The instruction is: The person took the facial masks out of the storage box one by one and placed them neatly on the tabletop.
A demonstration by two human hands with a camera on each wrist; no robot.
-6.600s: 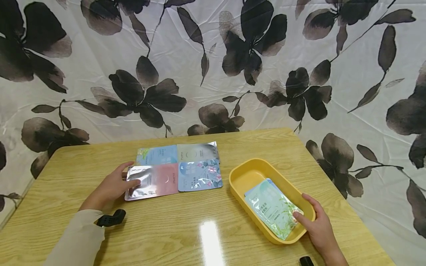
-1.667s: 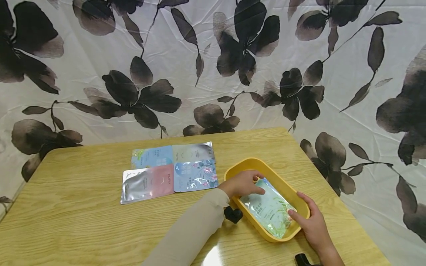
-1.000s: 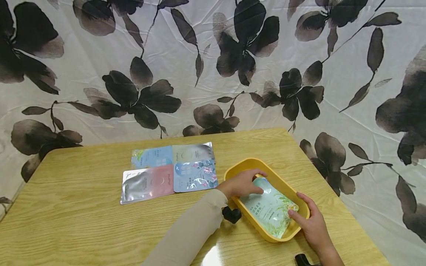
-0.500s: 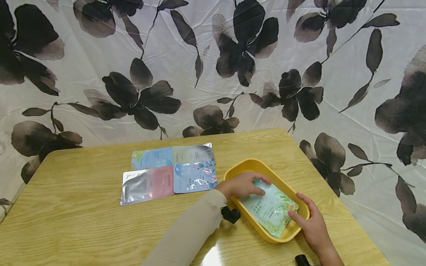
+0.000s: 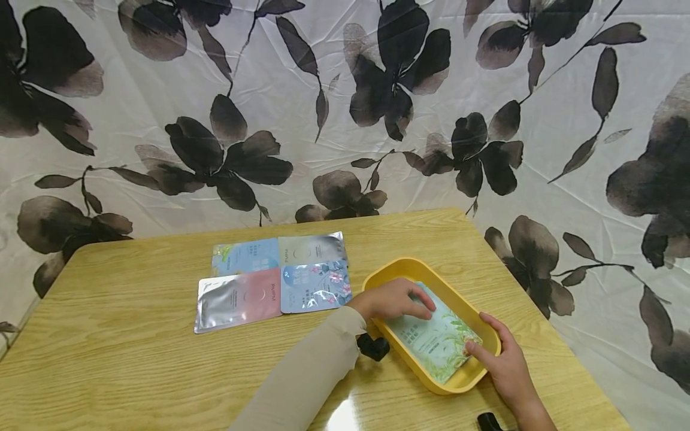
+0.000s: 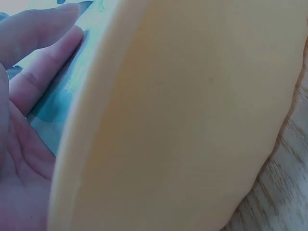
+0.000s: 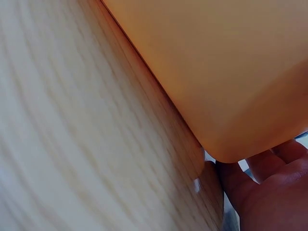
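A yellow plastic tray (image 5: pixel 401 353) stands at the right of the table with pale green sheet mask packets (image 5: pixel 431 347) lying flat in it, leafy print on top. My left hand (image 5: pixel 396 299) reaches over the tray's left rim, its thumb and fingertips touching the upper part of the top packet. In the left wrist view, the fingers (image 6: pixel 41 41) lie over the packet behind the tray wall. Around the tray's near right corner, my right hand (image 5: pixel 509 365) grips the rim, thumb inside over the packet's lower end. How many packets lie beneath is hidden.
Left of the tray, several packets lie edge to edge in two rows: a pink-silver one (image 5: pixel 237 301), a blue floral one (image 5: pixel 315 287), a pale silver one (image 5: pixel 312 247) and a light blue one (image 5: pixel 245 257). A floral cloth (image 5: pixel 334 149) hangs behind the wooden table (image 5: pixel 135 359).
My left hand left the pink-silver packet and moved right into the tray. Lately its fingertips slid across the top packet, which shifted and turned slightly. The right hand keeps its hold.
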